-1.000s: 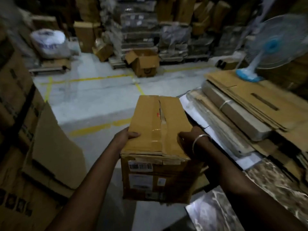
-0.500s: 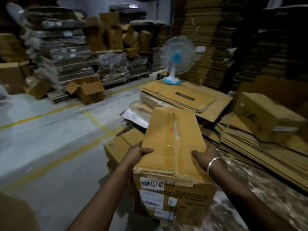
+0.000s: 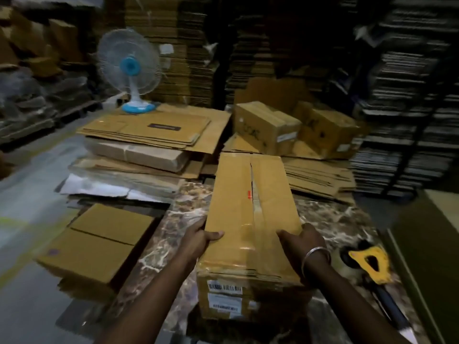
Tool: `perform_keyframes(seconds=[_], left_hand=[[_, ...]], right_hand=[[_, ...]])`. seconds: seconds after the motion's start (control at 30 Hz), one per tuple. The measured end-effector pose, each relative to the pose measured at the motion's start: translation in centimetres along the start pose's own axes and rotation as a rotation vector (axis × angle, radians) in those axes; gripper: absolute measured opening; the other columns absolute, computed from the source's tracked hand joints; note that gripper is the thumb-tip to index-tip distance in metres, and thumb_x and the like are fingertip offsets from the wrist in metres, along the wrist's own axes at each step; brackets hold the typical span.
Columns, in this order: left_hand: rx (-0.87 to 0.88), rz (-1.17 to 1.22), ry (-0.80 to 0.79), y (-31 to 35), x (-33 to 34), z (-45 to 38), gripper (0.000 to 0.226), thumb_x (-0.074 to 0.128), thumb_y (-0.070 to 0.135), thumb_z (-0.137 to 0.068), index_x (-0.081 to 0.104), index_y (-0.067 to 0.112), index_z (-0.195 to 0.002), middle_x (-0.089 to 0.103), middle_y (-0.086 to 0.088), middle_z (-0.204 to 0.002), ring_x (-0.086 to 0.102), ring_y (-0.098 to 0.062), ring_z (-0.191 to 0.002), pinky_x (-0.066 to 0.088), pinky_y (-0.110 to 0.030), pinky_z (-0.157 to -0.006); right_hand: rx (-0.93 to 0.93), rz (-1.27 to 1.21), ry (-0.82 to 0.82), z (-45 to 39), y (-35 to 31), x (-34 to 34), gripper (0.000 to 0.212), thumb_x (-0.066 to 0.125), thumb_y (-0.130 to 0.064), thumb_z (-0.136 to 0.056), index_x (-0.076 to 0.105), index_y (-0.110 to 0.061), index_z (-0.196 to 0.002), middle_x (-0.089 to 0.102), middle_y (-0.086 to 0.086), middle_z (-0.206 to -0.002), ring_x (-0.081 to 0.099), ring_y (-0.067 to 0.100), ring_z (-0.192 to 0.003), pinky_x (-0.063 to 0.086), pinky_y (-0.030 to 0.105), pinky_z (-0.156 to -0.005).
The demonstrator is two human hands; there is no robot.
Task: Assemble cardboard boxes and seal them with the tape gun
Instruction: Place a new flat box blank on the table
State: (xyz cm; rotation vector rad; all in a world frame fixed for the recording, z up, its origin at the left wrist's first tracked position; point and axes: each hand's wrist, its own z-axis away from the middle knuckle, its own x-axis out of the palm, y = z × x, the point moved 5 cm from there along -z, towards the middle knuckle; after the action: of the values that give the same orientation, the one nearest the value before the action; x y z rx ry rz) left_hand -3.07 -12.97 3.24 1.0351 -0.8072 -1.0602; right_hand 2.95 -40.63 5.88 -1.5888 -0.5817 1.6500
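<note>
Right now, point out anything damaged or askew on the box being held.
The box gripped by the left hand and right hand has a top seam that gapes, with wrinkled old tape across it. Its near top edge looks frayed.

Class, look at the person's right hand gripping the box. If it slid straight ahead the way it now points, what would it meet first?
The right hand points forward and slightly left across the top of the cardboard box. It would likely ride along the taped flaps first; past the far edge lie flattened cartons, though depth is unclear.

Matt brown cardboard box with glossy clear tape along its seam; polished marble-patterned tabletop; yellow plastic tape gun; shiny metal bangle
</note>
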Motion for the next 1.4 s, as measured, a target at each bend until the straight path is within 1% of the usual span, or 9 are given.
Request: perform_keyframes(seconds=[0.23, 0.37, 0.53, 0.6, 0.7, 0.83, 1.0, 1.17, 1.4], left_hand=[[-0.032, -0.103, -0.023, -2.6, 2.2, -2.3, 0.068, 0.083, 0.003, -0.064, 0.066, 0.020, -0.127, 0.076, 0.000, -0.109, 0.073, -0.024, -0.096, 0.059, -0.049, -0.086], [-0.024, -0.232, -0.055, -2.0, 1.8, -2.6, 0.071, 0.085, 0.017, -0.060, 0.058, 0.024, -0.126, 0.070, 0.004, -0.113, 0.069, -0.019, -0.097, 0.058, -0.047, -0.085], [0.107, -0.521, -0.101, -0.7, 3.4, -3.6, 0.050, 0.078, 0.025, -0.061, 0.057, 0.022, -0.106, 0.068, 0.004, -0.095, 0.064, -0.017, -0.084, 0.055, -0.037, -0.077], [0.156, -0.626, -0.095, -0.3, 4.3, -4.0, 0.064, 0.072, 0.038, -0.060, 0.050, 0.023, -0.118, 0.065, -0.001, -0.110, 0.063, -0.019, -0.092, 0.056, -0.042, -0.081], [0.135, -0.836, -0.078, 0.2, 6.4, -4.8, 0.109, 0.067, 0.053, -0.074, 0.005, 0.015, -0.155, 0.021, -0.013, -0.158, 0.041, -0.036, -0.133, 0.045, -0.046, -0.102], [0.188, -1.126, -0.025, 1.8, 9.7, -6.6, 0.095, 0.050, 0.063, -0.090, 0.000, 0.020, -0.158, -0.016, -0.009, -0.164, -0.007, -0.041, -0.150, 0.014, -0.065, -0.117], [0.240, -1.321, -0.039, 1.9, 13.3, -9.4, 0.085, 0.032, 0.081, -0.086, 0.009, 0.038, -0.156, -0.011, -0.010, -0.166, -0.023, -0.056, -0.142, -0.010, -0.070, -0.112], [0.288, -1.401, 0.009, 0.9, 14.0, -9.2, 0.077, 0.021, 0.084, -0.086, 0.009, 0.048, -0.154, -0.006, -0.014, -0.166, -0.018, -0.055, -0.144, -0.007, -0.068, -0.113], [0.480, -1.476, -0.141, 0.2, 15.1, -10.0, 0.069, -0.002, 0.072, -0.093, -0.002, 0.047, -0.156, -0.003, 0.016, -0.166, -0.001, -0.025, -0.154, 0.006, -0.052, -0.122]], right_hand=[[0.087, 0.060, 0.018, -0.8, 4.0, -1.7, 0.043, 0.076, -0.029, -0.083, 0.065, -0.009, -0.119, 0.071, 0.013, -0.112, 0.066, 0.033, -0.099, 0.053, 0.035, -0.079], [0.099, -0.002, 0.045, -0.5, 3.9, -1.3, 0.050, 0.080, -0.038, -0.078, 0.062, -0.016, -0.119, 0.068, -0.001, -0.096, 0.063, 0.016, -0.078, 0.051, 0.029, -0.066], [0.089, -0.006, 0.036, -0.2, 4.7, -0.4, 0.052, 0.081, -0.048, -0.078, 0.060, -0.024, -0.119, 0.068, -0.008, -0.096, 0.061, 0.015, -0.081, 0.052, 0.033, -0.074], [0.087, -0.006, 0.048, 0.0, 4.7, -0.7, 0.052, 0.080, -0.049, -0.079, 0.061, -0.024, -0.120, 0.066, -0.009, -0.094, 0.060, 0.015, -0.081, 0.049, 0.031, -0.074], [0.119, -0.012, 0.060, -0.1, 5.2, -0.6, 0.054, 0.079, -0.051, -0.078, 0.061, -0.026, -0.122, 0.068, -0.007, -0.102, 0.058, 0.015, -0.083, 0.047, 0.031, -0.076], [0.141, -0.025, 0.090, -0.5, 5.8, -0.5, 0.053, 0.083, -0.054, -0.073, 0.060, -0.031, -0.115, 0.065, -0.013, -0.093, 0.061, 0.014, -0.083, 0.047, 0.030, -0.073], [0.192, -0.097, 0.053, -2.8, 8.5, -1.1, 0.045, 0.083, -0.057, -0.071, 0.066, -0.026, -0.099, 0.071, -0.006, -0.094, 0.068, 0.020, -0.088, 0.056, 0.038, -0.080], [0.239, -0.232, 0.140, -5.8, 12.8, -2.7, 0.034, 0.067, -0.045, -0.091, 0.067, -0.012, -0.080, 0.065, 0.008, -0.069, 0.061, 0.030, -0.073, 0.051, 0.041, -0.072], [0.450, 0.177, 0.176, -9.7, 24.7, -5.2, 0.047, 0.061, -0.038, -0.094, 0.053, -0.001, -0.122, 0.061, 0.024, -0.119, 0.060, 0.043, -0.105, 0.048, 0.043, -0.078]])
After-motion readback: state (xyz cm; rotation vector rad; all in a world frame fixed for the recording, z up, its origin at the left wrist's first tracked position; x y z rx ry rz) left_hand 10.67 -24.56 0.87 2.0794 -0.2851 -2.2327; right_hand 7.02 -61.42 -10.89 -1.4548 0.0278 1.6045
